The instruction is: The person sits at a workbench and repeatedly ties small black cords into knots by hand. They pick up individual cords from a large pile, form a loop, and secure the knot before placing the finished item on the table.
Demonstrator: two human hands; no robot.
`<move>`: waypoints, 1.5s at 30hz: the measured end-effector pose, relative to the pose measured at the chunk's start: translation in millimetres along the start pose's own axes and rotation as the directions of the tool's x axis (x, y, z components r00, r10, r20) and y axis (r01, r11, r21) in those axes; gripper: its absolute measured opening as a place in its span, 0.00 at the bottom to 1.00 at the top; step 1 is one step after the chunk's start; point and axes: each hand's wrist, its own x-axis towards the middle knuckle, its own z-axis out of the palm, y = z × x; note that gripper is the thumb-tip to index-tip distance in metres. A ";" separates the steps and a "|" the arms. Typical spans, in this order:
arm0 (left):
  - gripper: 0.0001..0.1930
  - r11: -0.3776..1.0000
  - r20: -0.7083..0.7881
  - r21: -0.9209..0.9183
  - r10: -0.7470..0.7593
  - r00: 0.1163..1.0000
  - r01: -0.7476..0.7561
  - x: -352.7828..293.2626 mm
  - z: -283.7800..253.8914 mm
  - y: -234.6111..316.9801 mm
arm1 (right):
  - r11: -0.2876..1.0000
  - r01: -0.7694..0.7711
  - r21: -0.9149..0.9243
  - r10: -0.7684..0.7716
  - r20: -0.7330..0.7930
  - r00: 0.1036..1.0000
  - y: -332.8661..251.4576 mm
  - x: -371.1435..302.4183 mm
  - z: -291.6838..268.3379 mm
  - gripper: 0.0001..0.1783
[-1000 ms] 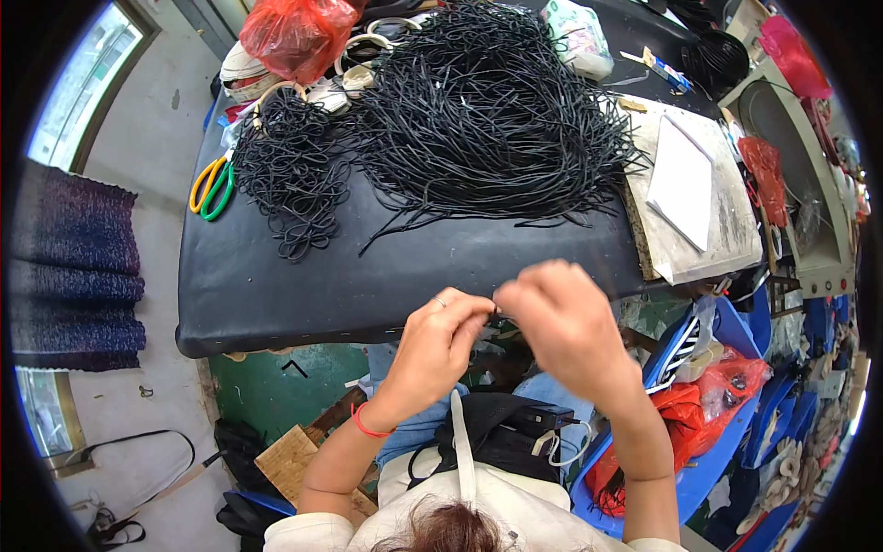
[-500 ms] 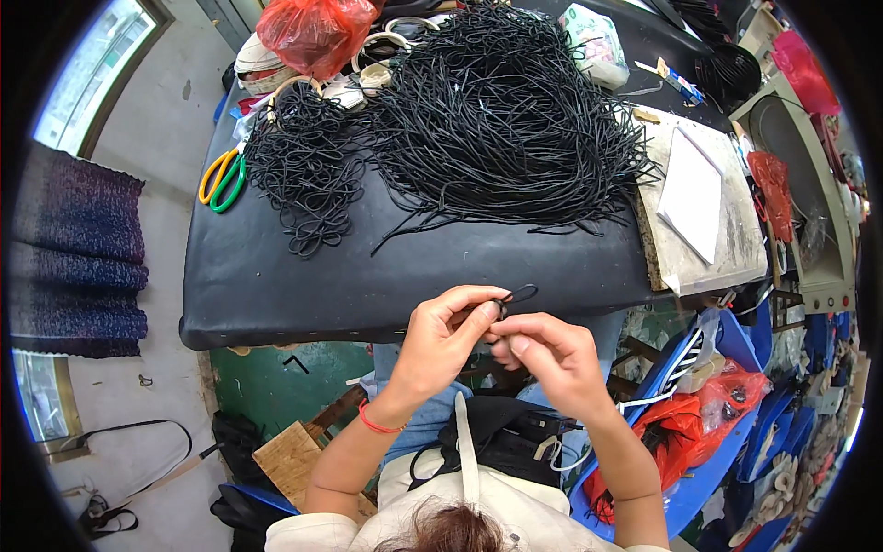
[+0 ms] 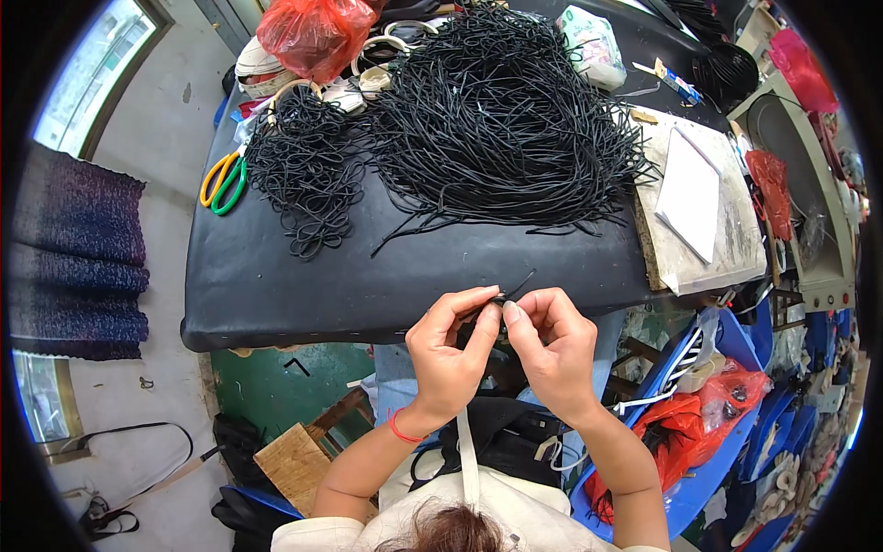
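Note:
Just off the front edge of the black table, my left hand (image 3: 451, 345) and my right hand (image 3: 554, 348) meet, thumbs and fingers pinching one thin black cord (image 3: 521, 283). One end of it sticks up and to the right past the fingertips; the rest is hidden between them. On the table behind lies a large heap of cut black cords (image 3: 501, 138). To its left is a smaller tangle of looped black cords (image 3: 308, 166).
Scissors (image 3: 223, 181) with orange and green handles lie beside the smaller tangle. A red plastic bag (image 3: 317, 37) sits at the back left. On the right, a worn board (image 3: 736, 248) carries white paper (image 3: 690, 198). Red bags (image 3: 699, 423) fill a blue container (image 3: 598, 511) beside me.
My right hand has turned and drawn up level with the left, its thumb now against the left thumb. The cord's visible loop has become a single straight end.

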 end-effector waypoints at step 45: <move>0.08 0.916 0.448 0.100 -0.389 0.805 0.388 9.1 -15.7 20.7 | 0.906 -0.250 0.341 0.175 0.236 0.956 12.8 14.3 -18.6 0.13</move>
